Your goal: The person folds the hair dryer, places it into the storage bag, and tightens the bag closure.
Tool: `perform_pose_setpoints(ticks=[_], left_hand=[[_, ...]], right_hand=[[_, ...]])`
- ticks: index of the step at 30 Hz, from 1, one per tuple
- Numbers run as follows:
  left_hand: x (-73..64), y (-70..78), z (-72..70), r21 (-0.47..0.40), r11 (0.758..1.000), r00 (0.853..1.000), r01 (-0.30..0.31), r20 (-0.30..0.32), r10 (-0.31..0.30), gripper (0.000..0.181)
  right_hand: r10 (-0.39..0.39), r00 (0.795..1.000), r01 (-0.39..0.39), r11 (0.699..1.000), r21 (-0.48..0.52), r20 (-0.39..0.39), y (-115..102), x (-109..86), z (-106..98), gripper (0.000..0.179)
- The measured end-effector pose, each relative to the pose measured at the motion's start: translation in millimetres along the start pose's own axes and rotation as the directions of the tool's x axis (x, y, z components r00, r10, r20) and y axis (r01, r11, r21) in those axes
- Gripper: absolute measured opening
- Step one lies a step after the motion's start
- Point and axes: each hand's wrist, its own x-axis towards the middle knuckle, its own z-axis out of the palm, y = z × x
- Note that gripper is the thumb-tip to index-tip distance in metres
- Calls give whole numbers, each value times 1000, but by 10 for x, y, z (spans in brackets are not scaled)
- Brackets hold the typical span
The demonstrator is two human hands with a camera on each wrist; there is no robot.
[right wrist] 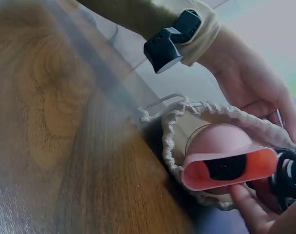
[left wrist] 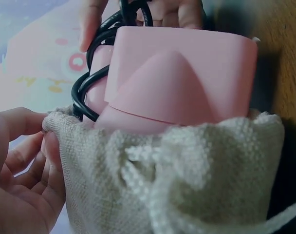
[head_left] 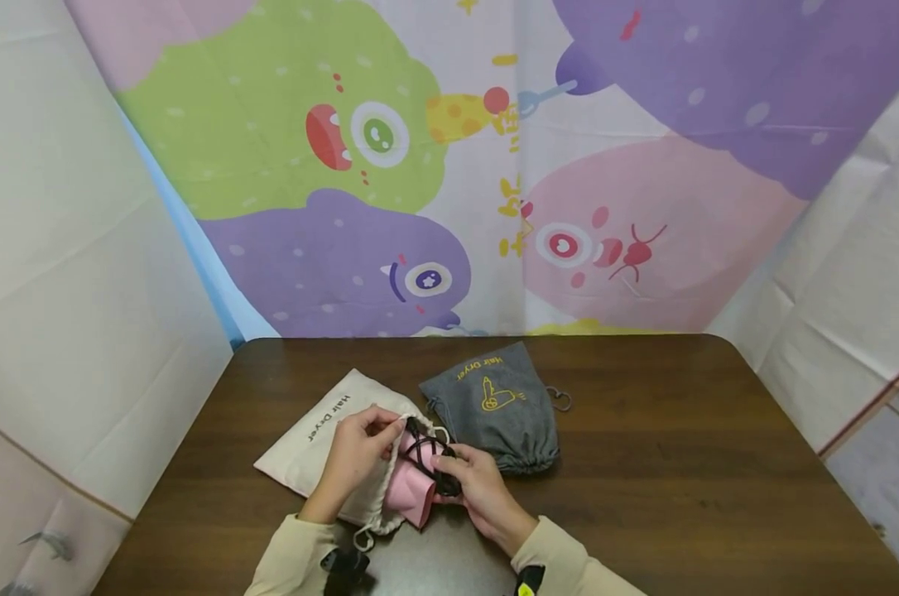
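A pink hair dryer (head_left: 408,490) sits partly inside a cream drawstring bag (head_left: 311,439) printed "Hair Dryer". My left hand (head_left: 356,447) pinches the bag's gathered rim on the far side of the opening, also visible in the left wrist view. With my right hand (head_left: 485,494) I grip the dryer together with its bundled black cord (head_left: 447,483), thumb over the cord. The dryer's flat nozzle (right wrist: 187,174) sticks out of the bag mouth in the right wrist view, fingers underneath it. The lower part of the dryer is hidden in the cloth.
Just beyond the right hand lies a grey drawstring bag (head_left: 520,426) with a yellow "Hair Dryer" print. Both bags are on a dark wooden table (head_left: 665,463). A cartoon-printed cloth (head_left: 487,165) hangs behind, with pale sheets on both sides.
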Motion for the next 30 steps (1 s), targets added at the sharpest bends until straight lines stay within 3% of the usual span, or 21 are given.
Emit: perform_pose_setpoints(ticks=[5,12,19,30], left_hand=[[-7,17,21,19,1000,1000,1,17,-2,6],[-12,61,21,44,998,999,34,9,-34,6],[-38,115,-19,15,999,999,41,-15,-41,6],[-67,139,-25,71,997,998,27,49,-31,6]], right_hand=[[-37,997,38,999,9,-73,-1,-6,41,38],[-55,994,62,995,76,-89,61,20,166,38],[-76,990,93,986,140,-121,170,112,373,39],[-71,991,90,979,183,-110,315,340,571,26]])
